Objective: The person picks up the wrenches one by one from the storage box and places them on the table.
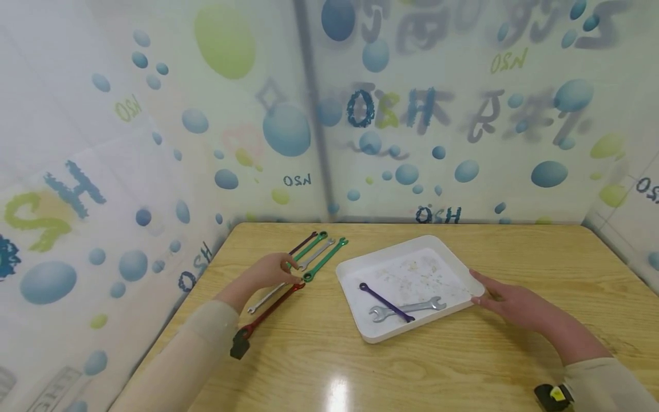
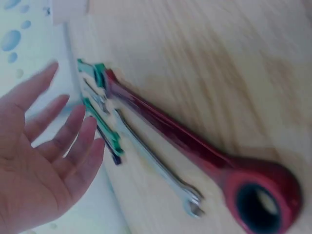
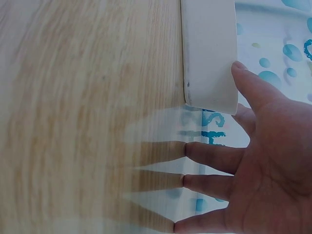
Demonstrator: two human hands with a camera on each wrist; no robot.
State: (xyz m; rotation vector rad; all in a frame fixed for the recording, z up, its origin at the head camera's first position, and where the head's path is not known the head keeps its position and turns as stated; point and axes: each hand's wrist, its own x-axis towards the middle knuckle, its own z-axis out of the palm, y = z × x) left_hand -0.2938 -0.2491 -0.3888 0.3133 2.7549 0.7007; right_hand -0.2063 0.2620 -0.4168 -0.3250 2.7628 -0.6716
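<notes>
My left hand (image 1: 268, 272) hovers over the wrenches at the left, fingers loosely extended with nothing held in the left wrist view. Below it lie a red ratchet wrench (image 1: 275, 309) and a slim silver wrench (image 1: 265, 300). Beyond its fingertips are a green wrench (image 1: 328, 258), a short silver wrench (image 1: 316, 255), another green wrench (image 1: 310, 246) and a dark purple wrench (image 1: 302, 243). At the right corner of a white tray (image 1: 427, 323), my right hand (image 1: 520, 307) touches the rim with thumb and forefinger, its other fingers spread straight. In the tray, a purple wrench (image 1: 378, 297) crosses a silver open-ended wrench (image 1: 422, 306).
The wooden table (image 1: 309, 366) meets patterned curtains (image 1: 288, 189) at its back and left sides. A black strap piece (image 1: 239, 345) shows below the left wrist and a black device (image 1: 552, 397) sits at the right wrist.
</notes>
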